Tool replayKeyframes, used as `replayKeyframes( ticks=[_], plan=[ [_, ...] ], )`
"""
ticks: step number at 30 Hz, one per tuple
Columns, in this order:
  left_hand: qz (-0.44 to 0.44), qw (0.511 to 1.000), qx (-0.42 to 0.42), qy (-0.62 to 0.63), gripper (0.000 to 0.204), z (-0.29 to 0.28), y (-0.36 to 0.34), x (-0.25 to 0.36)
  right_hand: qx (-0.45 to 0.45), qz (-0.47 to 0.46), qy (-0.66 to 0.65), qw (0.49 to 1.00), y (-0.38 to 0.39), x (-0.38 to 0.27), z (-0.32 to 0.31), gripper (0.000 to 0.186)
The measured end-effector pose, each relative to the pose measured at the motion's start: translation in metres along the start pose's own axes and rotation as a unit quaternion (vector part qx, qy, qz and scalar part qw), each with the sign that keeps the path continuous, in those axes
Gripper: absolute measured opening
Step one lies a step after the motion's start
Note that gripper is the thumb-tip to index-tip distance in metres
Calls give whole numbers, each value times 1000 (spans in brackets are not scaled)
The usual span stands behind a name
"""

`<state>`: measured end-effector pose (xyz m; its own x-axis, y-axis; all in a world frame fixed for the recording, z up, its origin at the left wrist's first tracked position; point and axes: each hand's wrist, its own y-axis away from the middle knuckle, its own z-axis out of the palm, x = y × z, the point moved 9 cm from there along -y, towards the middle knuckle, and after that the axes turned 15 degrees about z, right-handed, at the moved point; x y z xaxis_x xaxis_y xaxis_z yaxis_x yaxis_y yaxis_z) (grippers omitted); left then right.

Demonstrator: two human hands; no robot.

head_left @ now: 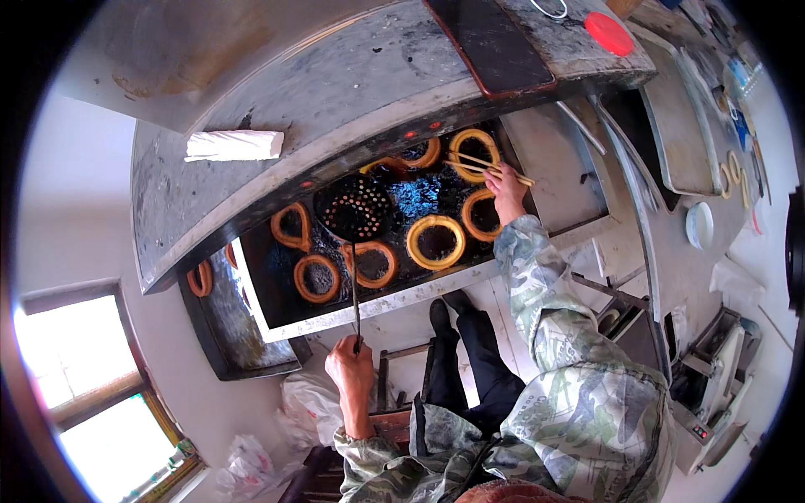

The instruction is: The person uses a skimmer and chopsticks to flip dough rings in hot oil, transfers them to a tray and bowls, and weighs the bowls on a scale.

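Observation:
My left hand [349,369] is closed round the long thin handle of a perforated skimmer [352,208]. Its dark round head lies over the oil in a rectangular fryer [386,315]. In my right hand [507,191] is a pair of long wooden chopsticks [470,164], their tips at a pale golden dough ring [454,157] near the fryer's far right corner. Several more dough rings float about the skimmer. One golden ring [435,267] lies at the near side, and browner ones [317,296] lie toward the left.
A tray [251,356] with browned rings stands left of the fryer. On the ledge behind lie a folded white cloth [235,145], a dark flat slab [495,50] and a red lid [609,33]. Rightward are a metal tray [681,126], raw-looking dough rings [734,168] and a white bowl [699,225].

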<state>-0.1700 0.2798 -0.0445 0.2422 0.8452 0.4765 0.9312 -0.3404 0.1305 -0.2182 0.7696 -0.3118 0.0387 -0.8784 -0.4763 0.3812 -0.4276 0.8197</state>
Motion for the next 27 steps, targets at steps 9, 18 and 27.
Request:
replayKeyframes(
  ticks=[9,18,27],
  plan=[
    [14,1000,-13,1,18,5,1,3,-104,-202,163,960,71,-66,36,39],
    [77,996,-22,-26,14,7,3,5,6,-206,327,922,164,-106,-94,33],
    [88,995,-37,-40,11,13,-2,5,-45,-272,201,940,145,-71,-15,36]
  ],
)
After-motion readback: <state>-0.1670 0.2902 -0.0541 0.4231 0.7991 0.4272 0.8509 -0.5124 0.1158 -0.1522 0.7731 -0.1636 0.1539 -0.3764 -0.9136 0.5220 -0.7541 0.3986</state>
